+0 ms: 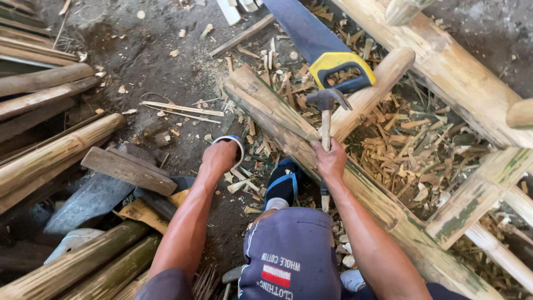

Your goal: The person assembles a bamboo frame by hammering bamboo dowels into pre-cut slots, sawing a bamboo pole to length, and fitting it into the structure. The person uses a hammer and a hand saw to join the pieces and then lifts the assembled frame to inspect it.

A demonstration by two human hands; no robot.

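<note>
My right hand grips the wooden handle of a claw hammer, head up, over a split bamboo beam that runs diagonally across the ground. My left hand reaches down to a small white round container on the dirt and closes on its rim. My knee in blue shorts and a blue sandal sit between the arms.
A handsaw with a blue blade and yellow-black handle lies just beyond the hammer. A bamboo frame stands at right over wood chips. Bamboo poles lie stacked at left beside a flat wooden block.
</note>
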